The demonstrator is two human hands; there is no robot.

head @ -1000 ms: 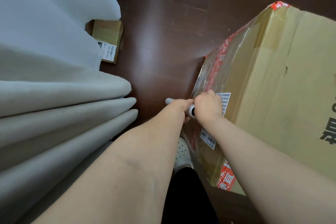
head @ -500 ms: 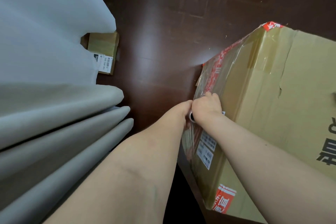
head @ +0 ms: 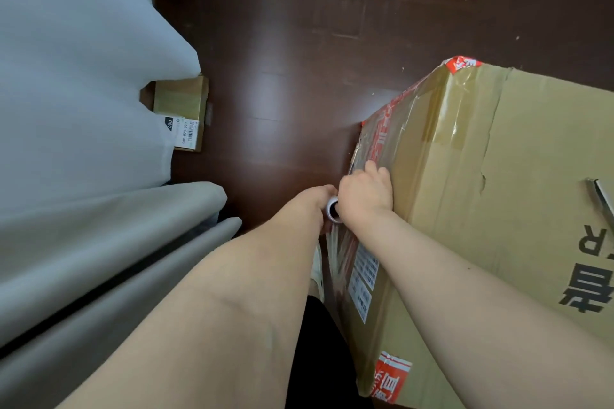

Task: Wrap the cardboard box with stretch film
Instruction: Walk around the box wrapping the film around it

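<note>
A large cardboard box [head: 518, 226] with red tape and barcode labels stands on the dark floor at the right. Clear stretch film [head: 339, 262] lies stretched over its left side face. Both hands hold the stretch film roll [head: 332, 209] upright against that face; only its white core end shows between them. My left hand [head: 315, 199] grips the roll from the left, my right hand [head: 365, 196] grips it from the box side, fingers against the filmed cardboard. The rest of the roll is hidden behind the hands.
Grey and white curtains [head: 83, 143] fill the left side. A small cardboard box [head: 182, 109] with a label sits on the dark wooden floor [head: 299, 60] by the curtain. A metal tool [head: 603, 196] lies on the big box top. My shoe [head: 317, 266] is below the roll.
Both hands with the roll have moved forward along the box's left side, laying more film over the barcode labels. The view has shifted forward with them.
</note>
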